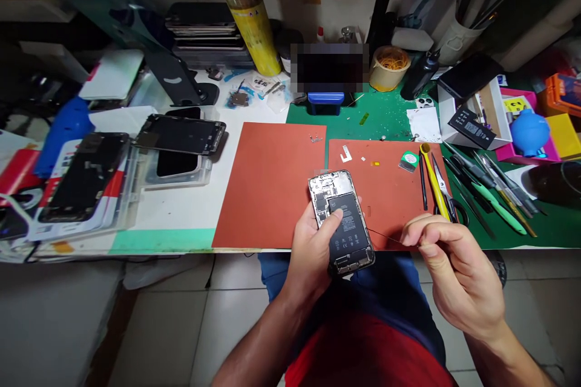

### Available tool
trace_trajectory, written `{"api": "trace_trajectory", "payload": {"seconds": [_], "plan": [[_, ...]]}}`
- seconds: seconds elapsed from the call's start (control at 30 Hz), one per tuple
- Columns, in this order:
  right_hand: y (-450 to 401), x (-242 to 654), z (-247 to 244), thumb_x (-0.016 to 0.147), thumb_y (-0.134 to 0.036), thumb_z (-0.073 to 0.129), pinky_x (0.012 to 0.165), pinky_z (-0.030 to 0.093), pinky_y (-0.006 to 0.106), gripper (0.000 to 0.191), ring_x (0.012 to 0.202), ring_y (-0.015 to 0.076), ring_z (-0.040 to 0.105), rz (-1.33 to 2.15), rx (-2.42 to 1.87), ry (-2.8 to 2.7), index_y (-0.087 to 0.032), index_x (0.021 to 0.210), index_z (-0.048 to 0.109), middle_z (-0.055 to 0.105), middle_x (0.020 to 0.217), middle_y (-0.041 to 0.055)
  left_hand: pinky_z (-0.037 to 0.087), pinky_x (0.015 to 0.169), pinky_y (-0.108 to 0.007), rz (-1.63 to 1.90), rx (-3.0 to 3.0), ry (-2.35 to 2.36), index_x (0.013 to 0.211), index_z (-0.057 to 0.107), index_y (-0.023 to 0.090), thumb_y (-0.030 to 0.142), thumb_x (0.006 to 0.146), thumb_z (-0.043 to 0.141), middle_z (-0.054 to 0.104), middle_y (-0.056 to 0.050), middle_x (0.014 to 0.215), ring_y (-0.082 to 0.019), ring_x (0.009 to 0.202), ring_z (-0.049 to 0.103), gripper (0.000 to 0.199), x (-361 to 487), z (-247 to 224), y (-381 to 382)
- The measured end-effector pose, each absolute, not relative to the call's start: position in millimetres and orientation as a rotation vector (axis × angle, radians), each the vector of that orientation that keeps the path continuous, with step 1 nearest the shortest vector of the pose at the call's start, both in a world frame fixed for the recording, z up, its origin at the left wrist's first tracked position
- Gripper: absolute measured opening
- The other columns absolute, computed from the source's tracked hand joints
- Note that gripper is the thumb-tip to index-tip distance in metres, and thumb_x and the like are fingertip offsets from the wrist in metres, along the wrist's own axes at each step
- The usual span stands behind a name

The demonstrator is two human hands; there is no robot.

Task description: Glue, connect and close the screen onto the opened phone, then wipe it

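Observation:
My left hand (313, 245) is wrapped round an opened smartphone (323, 190), its thumb lying across the black battery (347, 224). The phone is tilted over the table's front edge, with its circuit board and lower speaker area bare. My right hand (458, 272), to the right of the phone, pinches a thin dark wire or thread (385, 236) between thumb and fingers. That strand runs leftward to the phone's right side edge; whether it is attached there or passes inside, I cannot tell.
Two red-brown mats (272, 181) cover the table front. On the right lie a yellow-handled tool (434, 184), scissors (442, 187) and several tweezers (503, 187). Phone screens (181, 133) rest on cases at left. A blue air blower (530, 133) sits in a pink box.

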State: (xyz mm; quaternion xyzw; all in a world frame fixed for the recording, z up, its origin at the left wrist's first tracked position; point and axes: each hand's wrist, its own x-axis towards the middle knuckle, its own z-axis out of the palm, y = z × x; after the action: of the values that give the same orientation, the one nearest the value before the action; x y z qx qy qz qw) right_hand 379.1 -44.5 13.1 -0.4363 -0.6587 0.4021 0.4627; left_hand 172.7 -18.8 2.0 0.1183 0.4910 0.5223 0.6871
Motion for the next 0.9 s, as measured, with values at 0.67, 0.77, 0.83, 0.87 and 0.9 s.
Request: {"api": "trace_trajectory", "payload": {"seconds": [0.67, 0.77, 0.83, 0.87, 0.9], "plan": [[-83, 388, 24, 0.106, -0.005, 0.05, 0.074, 0.052, 0.038, 0.025, 0.087, 0.0198, 0.062, 0.998, -1.012, -1.483, -0.024, 0.117, 0.063, 0.062, 0.09, 0.0043, 0.068, 0.075, -0.032, 1.187, 0.286, 1.195, 0.125, 0.072, 0.017, 0.031, 0.087, 0.083, 0.082, -0.017, 0.125, -0.027, 0.1, 0.081, 0.042, 177, 3, -18], [-87, 388, 27, 0.107, -0.009, 0.052, 0.072, 0.052, 0.038, 0.021, 0.083, 0.0201, 0.063, 0.985, -1.033, -1.465, -0.024, 0.116, 0.063, 0.062, 0.087, 0.0037, 0.068, 0.073, -0.033, 1.192, 0.287, 1.198, 0.126, 0.071, 0.017, 0.03, 0.087, 0.082, 0.082, -0.017, 0.124, -0.027, 0.095, 0.082, 0.043, 177, 4, -17], [-90, 388, 28, 0.106, -0.011, 0.052, 0.071, 0.052, 0.038, 0.02, 0.081, 0.02, 0.062, 0.975, -1.037, -1.453, -0.025, 0.116, 0.064, 0.062, 0.086, 0.0032, 0.068, 0.074, -0.035, 1.199, 0.283, 1.196, 0.126, 0.07, 0.017, 0.031, 0.086, 0.083, 0.082, -0.016, 0.123, -0.028, 0.094, 0.082, 0.044, 178, 5, -17], [-91, 388, 29, 0.106, -0.01, 0.052, 0.071, 0.052, 0.038, 0.022, 0.081, 0.0198, 0.062, 0.974, -1.033, -1.45, -0.025, 0.116, 0.064, 0.061, 0.086, 0.0032, 0.068, 0.076, -0.037, 1.2, 0.278, 1.195, 0.125, 0.07, 0.017, 0.031, 0.086, 0.083, 0.082, -0.016, 0.123, -0.028, 0.095, 0.082, 0.044, 178, 5, -17], [-93, 388, 30, 0.106, -0.009, 0.05, 0.071, 0.052, 0.038, 0.023, 0.082, 0.0197, 0.062, 0.977, -1.023, -1.447, -0.025, 0.117, 0.064, 0.061, 0.087, 0.0034, 0.069, 0.079, -0.039, 1.2, 0.271, 1.195, 0.125, 0.07, 0.017, 0.031, 0.086, 0.083, 0.082, -0.016, 0.123, -0.029, 0.097, 0.082, 0.044, 178, 6, -17]]}}
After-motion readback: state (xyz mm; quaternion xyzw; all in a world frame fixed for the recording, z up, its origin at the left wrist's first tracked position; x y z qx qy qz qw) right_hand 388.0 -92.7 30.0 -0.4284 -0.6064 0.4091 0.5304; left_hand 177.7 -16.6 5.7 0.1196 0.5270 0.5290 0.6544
